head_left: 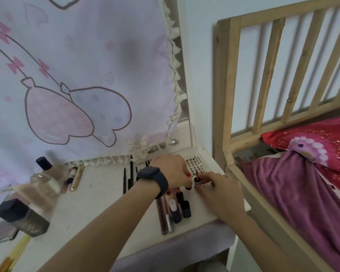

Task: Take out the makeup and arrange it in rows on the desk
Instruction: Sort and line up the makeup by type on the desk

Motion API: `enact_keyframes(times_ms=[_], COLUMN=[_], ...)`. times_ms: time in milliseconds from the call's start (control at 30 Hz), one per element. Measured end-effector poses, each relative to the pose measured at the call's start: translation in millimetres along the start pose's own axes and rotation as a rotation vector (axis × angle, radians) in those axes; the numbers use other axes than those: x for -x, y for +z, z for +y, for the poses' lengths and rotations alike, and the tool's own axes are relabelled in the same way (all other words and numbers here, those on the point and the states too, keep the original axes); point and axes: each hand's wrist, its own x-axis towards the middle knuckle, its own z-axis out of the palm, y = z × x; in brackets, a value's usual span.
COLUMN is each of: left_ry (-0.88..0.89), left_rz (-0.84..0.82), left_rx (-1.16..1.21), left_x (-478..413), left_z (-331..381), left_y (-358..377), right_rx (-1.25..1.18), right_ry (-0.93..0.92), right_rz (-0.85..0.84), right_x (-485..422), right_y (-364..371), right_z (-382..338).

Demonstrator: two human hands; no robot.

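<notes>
My left hand, with a dark watch at the wrist, and my right hand meet over a small red lip tube near the desk's right side; both pinch it. Just in front lie several small dark bottles and long lip pencils side by side. Thin black pencils lie further left. A white lash tray sits behind my hands. A gold tube lies at the left.
The white desk ends at its right edge by a wooden bed frame with purple and red bedding. Glass bottles and a dark-capped square bottle stand at the left. A pink printed cloth hangs behind.
</notes>
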Motion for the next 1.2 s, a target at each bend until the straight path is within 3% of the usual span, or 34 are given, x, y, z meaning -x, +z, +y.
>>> enact_keyframes(times_ms=[367,1200], left_ry=[-0.014,0.0], left_rz=[0.007,-0.021], left_rx=[-0.017,0.029], left_x=[-2,2], left_z=[-4,-1], left_y=[2,0], right_rx=[0.009,0.098], right_ry=[0.013,0.008], right_rz=[0.044,-0.028], right_x=[0,0], right_y=[3,-5], right_z=[-3,-10])
